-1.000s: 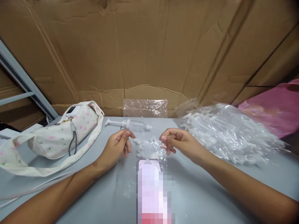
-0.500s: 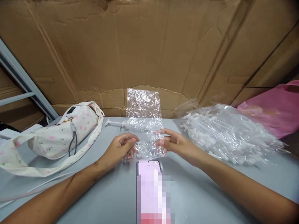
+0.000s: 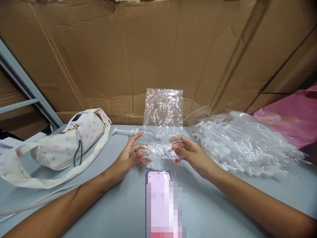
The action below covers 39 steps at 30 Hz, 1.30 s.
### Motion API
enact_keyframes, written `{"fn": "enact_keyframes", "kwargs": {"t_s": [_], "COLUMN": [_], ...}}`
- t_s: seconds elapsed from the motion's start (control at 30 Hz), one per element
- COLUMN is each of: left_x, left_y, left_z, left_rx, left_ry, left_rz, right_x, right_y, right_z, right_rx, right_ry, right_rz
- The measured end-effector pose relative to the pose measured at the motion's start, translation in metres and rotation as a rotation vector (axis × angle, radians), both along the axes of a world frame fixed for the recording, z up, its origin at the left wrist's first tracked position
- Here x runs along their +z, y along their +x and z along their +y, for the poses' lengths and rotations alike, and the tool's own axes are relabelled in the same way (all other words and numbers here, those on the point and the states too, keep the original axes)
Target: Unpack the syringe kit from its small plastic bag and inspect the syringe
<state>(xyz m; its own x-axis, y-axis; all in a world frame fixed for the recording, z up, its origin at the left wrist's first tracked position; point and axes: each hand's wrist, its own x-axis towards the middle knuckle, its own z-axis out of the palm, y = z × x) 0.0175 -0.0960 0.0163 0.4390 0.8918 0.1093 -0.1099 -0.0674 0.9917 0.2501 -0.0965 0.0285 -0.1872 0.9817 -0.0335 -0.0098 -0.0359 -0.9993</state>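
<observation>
A clear, crinkled plastic bag (image 3: pixel 163 109) stands up in front of me, its lower edge at my hands. My right hand (image 3: pixel 189 150) pinches the bag's lower right side between thumb and fingers. At the lower left, my left hand (image 3: pixel 131 152) has its fingers spread apart beside the bag. Behind the bag lies a large plastic syringe (image 3: pixel 123 132) with a white plunger, its barrel partly seen through the film. Small white pieces (image 3: pixel 150 163) rest on the table below the bag, their kind not clear.
A phone (image 3: pixel 158 177) lies on the grey table (image 3: pixel 119 205) nearest me. On the left sits a flowered white bag (image 3: pixel 66 142) with its strap. Several syringes in clear bags (image 3: pixel 235 142) are heaped at right, beside a pink bag (image 3: pixel 289 115). Cardboard (image 3: pixel 153 49) rises behind.
The clear bag has shifted right and slightly up with my right hand. My left hand's fingers have opened off the bag's edge, uncovering small white pieces on the table.
</observation>
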Motion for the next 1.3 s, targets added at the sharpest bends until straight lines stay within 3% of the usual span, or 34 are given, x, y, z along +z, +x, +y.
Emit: {"fn": "enact_keyframes", "kwargs": {"t_s": [0.13, 0.43, 0.8, 1.03, 1.3], "left_x": [-0.004, -0.001, 0.009, 0.006, 0.006], "left_y": [0.007, 0.011, 0.013, 0.011, 0.011], "left_z": [-0.004, -0.003, -0.004, -0.001, -0.002], "left_rx": [0.082, 0.188, 0.263, 0.248, 0.218], "left_ry": [-0.045, -0.079, -0.061, -0.120, -0.076], "left_rz": [0.101, 0.077, 0.059, -0.035, -0.066], "right_x": [0.000, -0.004, -0.006, -0.002, 0.002], "right_y": [-0.003, -0.006, -0.006, -0.003, -0.002], "right_z": [-0.005, -0.015, -0.005, -0.002, -0.003], "right_rx": [0.023, 0.223, 0.118, 0.116, 0.102], "right_ry": [0.050, 0.106, 0.086, 0.115, 0.137], "right_rz": [0.002, 0.057, -0.076, -0.125, -0.109]}}
